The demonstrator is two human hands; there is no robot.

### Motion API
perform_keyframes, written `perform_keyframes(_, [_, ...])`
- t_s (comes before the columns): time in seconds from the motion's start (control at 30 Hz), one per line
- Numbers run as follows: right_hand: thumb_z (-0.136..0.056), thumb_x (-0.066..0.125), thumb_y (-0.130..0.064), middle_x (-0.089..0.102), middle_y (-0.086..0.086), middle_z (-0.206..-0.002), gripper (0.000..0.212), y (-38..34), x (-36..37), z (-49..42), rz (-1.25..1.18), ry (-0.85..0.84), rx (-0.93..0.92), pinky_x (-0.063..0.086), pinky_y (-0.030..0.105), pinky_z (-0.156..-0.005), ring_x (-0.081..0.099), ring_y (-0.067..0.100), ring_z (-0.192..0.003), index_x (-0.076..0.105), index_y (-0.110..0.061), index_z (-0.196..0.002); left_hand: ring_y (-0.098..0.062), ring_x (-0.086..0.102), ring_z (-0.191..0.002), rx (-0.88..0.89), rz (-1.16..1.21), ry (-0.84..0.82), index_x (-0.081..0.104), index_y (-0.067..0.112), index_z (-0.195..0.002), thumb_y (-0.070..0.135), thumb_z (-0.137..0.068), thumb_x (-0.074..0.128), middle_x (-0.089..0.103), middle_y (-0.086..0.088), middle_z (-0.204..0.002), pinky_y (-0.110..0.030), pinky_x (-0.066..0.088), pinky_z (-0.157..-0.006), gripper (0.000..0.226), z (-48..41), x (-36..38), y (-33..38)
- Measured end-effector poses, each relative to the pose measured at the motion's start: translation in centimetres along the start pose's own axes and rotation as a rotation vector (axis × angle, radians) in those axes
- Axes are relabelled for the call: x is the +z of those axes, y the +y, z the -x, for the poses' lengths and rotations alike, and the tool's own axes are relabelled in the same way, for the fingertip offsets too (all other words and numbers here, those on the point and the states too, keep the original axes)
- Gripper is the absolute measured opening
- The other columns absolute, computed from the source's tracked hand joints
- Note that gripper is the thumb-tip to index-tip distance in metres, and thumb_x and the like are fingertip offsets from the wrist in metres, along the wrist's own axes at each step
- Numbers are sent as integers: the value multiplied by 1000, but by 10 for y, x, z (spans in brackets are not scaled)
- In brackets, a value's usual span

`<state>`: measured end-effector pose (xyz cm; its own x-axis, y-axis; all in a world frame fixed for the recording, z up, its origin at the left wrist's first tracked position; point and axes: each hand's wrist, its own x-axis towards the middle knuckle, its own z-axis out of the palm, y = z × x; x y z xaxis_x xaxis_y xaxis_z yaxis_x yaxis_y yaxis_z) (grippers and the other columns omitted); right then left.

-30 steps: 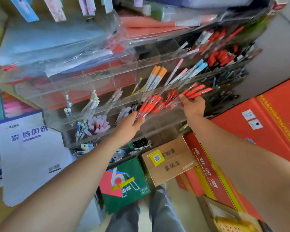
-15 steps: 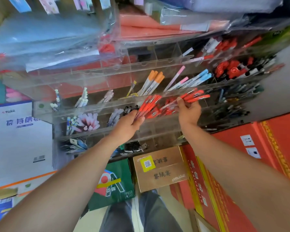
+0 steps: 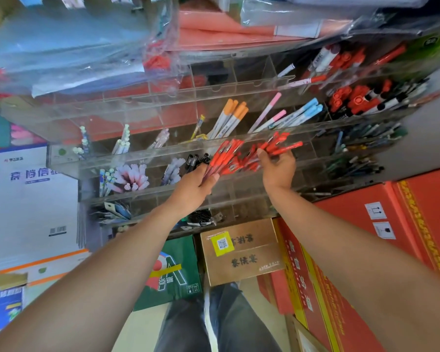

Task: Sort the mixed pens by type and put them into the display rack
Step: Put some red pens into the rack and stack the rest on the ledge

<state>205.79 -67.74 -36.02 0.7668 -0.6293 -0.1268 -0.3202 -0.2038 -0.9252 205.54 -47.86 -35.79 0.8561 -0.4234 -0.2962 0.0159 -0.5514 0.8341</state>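
Note:
A clear acrylic display rack (image 3: pixel 148 163) with several tiers of compartments faces me. My left hand (image 3: pixel 192 186) grips the lower ends of a bunch of red pens (image 3: pixel 225 156) in front of a middle tier. My right hand (image 3: pixel 277 168) holds a second bundle of red pens (image 3: pixel 281 147) just to the right, its thumb lying on them. More red pens lie between the two hands. Other compartments hold orange-capped pens (image 3: pixel 231 115), pink pens (image 3: pixel 269 115), blue-capped pens (image 3: pixel 300 113), pink-topped pens (image 3: pixel 131 177) and black pens (image 3: pixel 197 158).
Red-capped markers (image 3: pixel 351 97) and dark pens (image 3: pixel 361 148) fill the rack's right side. Plastic-wrapped folders (image 3: pixel 74 41) hang over the top. Below stand a brown carton (image 3: pixel 241 252), a green box (image 3: pixel 173 273), red cartons (image 3: pixel 366 224) and a white paper pack (image 3: pixel 33 199).
The view has tilted, so the rack sits lower in the frame. Both hands stay on the red pens; my right hand has shifted slightly left, closer to the left-hand bunch.

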Motion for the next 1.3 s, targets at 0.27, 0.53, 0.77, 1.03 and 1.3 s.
perform_keyframes(0.27, [-80,76,-20,73,6,-84,8,3,3,-4,-86,-11,75,57,42,-82,71,19,-80,68,-17,-79,-4,49,-54,19,-6,2,48,17,-95,33,-101,42,50,6,-66,-30,41,-63,18,-2,1,0])
perform_keyframes(0.53, [-76,78,-23,74,8,-84,9,18,5,-12,-20,-69,91,56,50,-82,72,22,-81,70,-19,-75,-1,48,-53,20,-31,-9,49,15,-102,35,-101,41,51,7,-65,-27,39,-62,22,-4,2,-3])
perform_keyframes(0.77, [-72,81,-26,72,7,-90,30,20,15,-5,188,-25,49,54,38,-85,69,20,-83,71,-5,-90,-4,48,-55,25,-29,-22,50,12,-109,34,-101,40,50,6,-66,-30,42,-62,25,-3,3,-6])
perform_keyframes(1.03, [-68,79,-40,71,-4,-74,33,22,11,-4,193,-47,42,57,46,-76,70,20,-72,69,-13,-85,-5,49,-56,13,-21,-16,50,10,-108,33,-101,41,51,6,-66,-30,41,-63,26,-2,2,-9])
perform_keyframes(1.3, [-82,74,-22,59,-12,-70,24,13,0,-2,218,-26,-125,55,44,-74,66,18,-70,61,-11,-99,-5,49,-56,9,-32,-17,50,11,-111,33,-101,40,51,6,-67,-30,44,-62,26,-2,6,-2])
